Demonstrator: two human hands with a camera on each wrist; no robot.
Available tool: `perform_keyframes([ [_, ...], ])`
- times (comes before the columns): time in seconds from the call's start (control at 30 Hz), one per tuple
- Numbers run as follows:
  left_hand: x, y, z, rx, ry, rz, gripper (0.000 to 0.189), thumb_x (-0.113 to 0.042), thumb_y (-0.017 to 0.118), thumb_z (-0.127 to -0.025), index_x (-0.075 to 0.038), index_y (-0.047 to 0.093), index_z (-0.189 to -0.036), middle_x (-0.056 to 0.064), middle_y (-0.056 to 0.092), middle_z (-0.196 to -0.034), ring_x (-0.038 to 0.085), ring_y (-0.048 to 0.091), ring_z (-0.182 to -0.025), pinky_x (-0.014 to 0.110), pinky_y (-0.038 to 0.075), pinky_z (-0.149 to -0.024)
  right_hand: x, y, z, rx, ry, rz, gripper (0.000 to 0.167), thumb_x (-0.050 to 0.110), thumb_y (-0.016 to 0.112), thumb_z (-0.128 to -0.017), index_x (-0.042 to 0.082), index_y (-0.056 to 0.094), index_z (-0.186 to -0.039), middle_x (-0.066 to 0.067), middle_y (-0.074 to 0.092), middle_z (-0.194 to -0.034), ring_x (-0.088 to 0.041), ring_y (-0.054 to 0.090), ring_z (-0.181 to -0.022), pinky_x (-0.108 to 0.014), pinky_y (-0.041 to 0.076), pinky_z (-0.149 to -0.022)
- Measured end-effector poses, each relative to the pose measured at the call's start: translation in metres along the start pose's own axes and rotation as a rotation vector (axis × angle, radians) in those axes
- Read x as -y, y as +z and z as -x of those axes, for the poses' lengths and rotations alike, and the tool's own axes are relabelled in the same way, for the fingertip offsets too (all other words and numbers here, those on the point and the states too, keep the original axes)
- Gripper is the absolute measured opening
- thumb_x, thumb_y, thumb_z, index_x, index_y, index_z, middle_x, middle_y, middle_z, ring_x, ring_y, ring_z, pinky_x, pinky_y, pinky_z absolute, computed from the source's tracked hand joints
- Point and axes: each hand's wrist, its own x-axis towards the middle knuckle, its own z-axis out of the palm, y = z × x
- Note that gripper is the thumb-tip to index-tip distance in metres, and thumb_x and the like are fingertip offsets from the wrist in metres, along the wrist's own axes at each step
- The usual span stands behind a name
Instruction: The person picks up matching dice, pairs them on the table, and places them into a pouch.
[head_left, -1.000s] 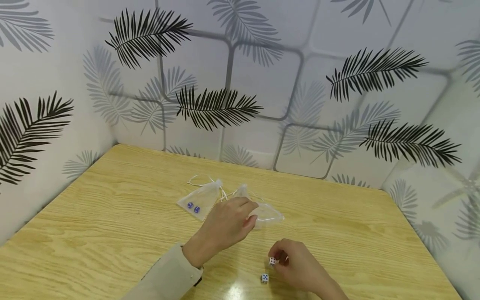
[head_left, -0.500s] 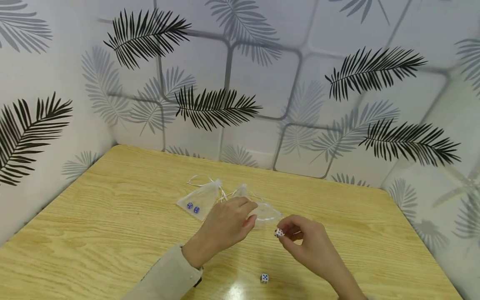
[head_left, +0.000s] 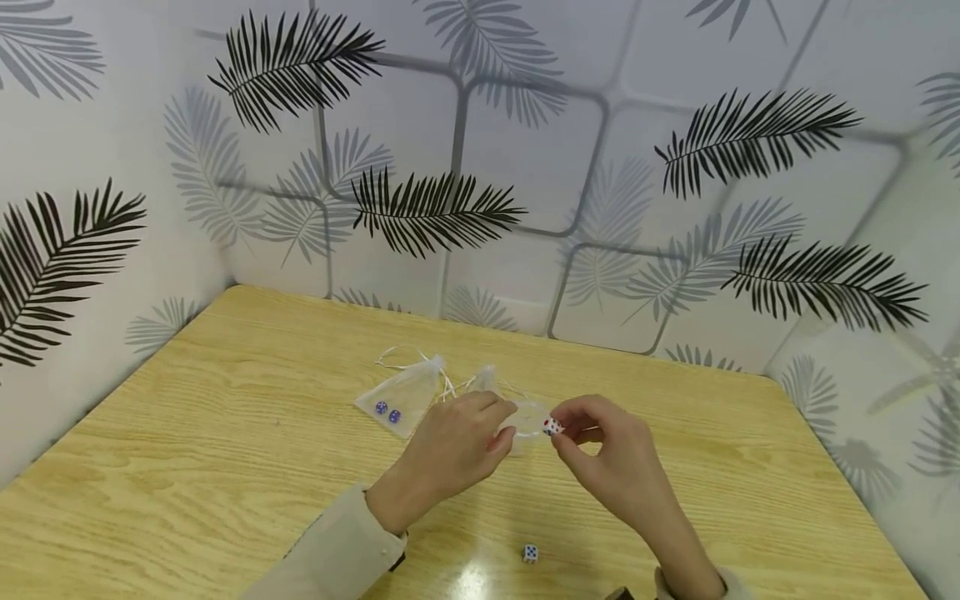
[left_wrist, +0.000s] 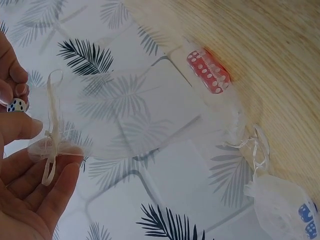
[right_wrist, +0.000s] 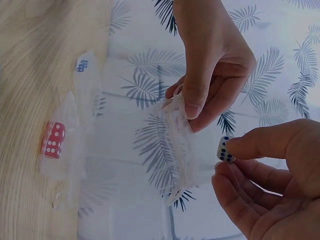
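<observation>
My left hand [head_left: 457, 442] pinches the mouth of a sheer white drawstring bag [right_wrist: 175, 145], which stands held up off the table with its cord loops showing. Thumb on one side and fingers on the other grip its rim. My right hand [head_left: 611, 454] pinches a white die [right_wrist: 226, 150] with blue and red dots between thumb and fingertips. That die is raised close beside the bag's mouth. A second white die [head_left: 530, 553] lies on the table nearer to me, below both hands.
A mesh bag with two blue dice [head_left: 387, 412] lies left of my left hand. Another bag with red dice [left_wrist: 207, 70] lies beyond it, mostly hidden by that hand in the head view. A leaf-patterned wall covering [head_left: 517, 275] rises behind the wooden table [head_left: 225, 433].
My right hand has lifted one white die off the table and carried it forward to the bag's mouth. The left hand has stayed in place, holding the bag.
</observation>
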Motion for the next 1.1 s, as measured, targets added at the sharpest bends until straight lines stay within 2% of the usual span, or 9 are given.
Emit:
perform_keyframes([
  [0.13,0.000,0.001,0.000,-0.001,-0.003,0.004,0.015,-0.013,0.072,-0.080,-0.007,0.071,-0.094,0.002,0.070,-0.087,0.010,0.065,-0.072,0.019,0.051,-0.058,0.001,0.003,-0.004,-0.032,-0.002,0.020,0.023,-0.011,0.072,-0.074,0.004,0.066,-0.091,-0.002,0.063,-0.083,-0.008,0.059,-0.071,-0.024,0.056,-0.062],
  [0.33,-0.001,0.000,0.000,0.014,-0.006,0.021,0.016,-0.012,0.071,-0.080,-0.006,0.071,-0.095,0.002,0.070,-0.088,0.010,0.063,-0.070,0.018,0.050,-0.056,0.005,0.009,-0.008,-0.030,0.076,0.071,0.020,-0.006,0.075,-0.073,0.008,0.071,-0.085,-0.004,0.058,-0.086,-0.012,0.051,-0.074,-0.025,0.053,-0.065],
  [0.53,-0.002,-0.001,0.000,0.022,-0.004,0.022,0.016,-0.011,0.071,-0.081,-0.005,0.071,-0.095,0.003,0.070,-0.089,0.010,0.063,-0.070,0.017,0.049,-0.055,0.003,0.015,-0.010,-0.017,0.064,0.136,0.017,-0.004,0.076,-0.073,0.009,0.071,-0.084,-0.008,0.061,-0.099,-0.022,0.060,-0.091,-0.037,0.053,-0.073],
  [0.67,-0.002,-0.001,0.001,0.023,-0.004,0.019,0.016,-0.011,0.071,-0.081,-0.005,0.071,-0.095,0.003,0.070,-0.089,0.011,0.064,-0.072,0.018,0.050,-0.056,0.001,0.018,-0.010,-0.009,0.050,0.148,0.019,-0.005,0.076,-0.073,0.006,0.071,-0.088,-0.009,0.069,-0.099,-0.026,0.066,-0.091,-0.041,0.055,-0.074],
  [0.87,-0.003,-0.001,0.001,0.021,-0.013,0.013,0.016,-0.012,0.071,-0.081,-0.006,0.071,-0.096,0.003,0.071,-0.089,0.011,0.065,-0.074,0.019,0.051,-0.057,0.001,0.021,-0.009,0.022,0.051,0.185,0.021,-0.008,0.073,-0.074,0.004,0.069,-0.090,-0.006,0.071,-0.087,-0.019,0.067,-0.075,-0.033,0.057,-0.066],
  [1.1,-0.004,-0.002,0.000,0.018,-0.017,0.011,0.016,-0.010,0.070,-0.081,-0.006,0.071,-0.096,0.003,0.071,-0.089,0.011,0.065,-0.073,0.018,0.050,-0.057,0.001,0.019,-0.010,0.028,0.041,0.205,0.024,-0.015,0.069,-0.073,0.000,0.070,-0.092,-0.011,0.069,-0.088,-0.019,0.066,-0.073,-0.026,0.056,-0.062],
])
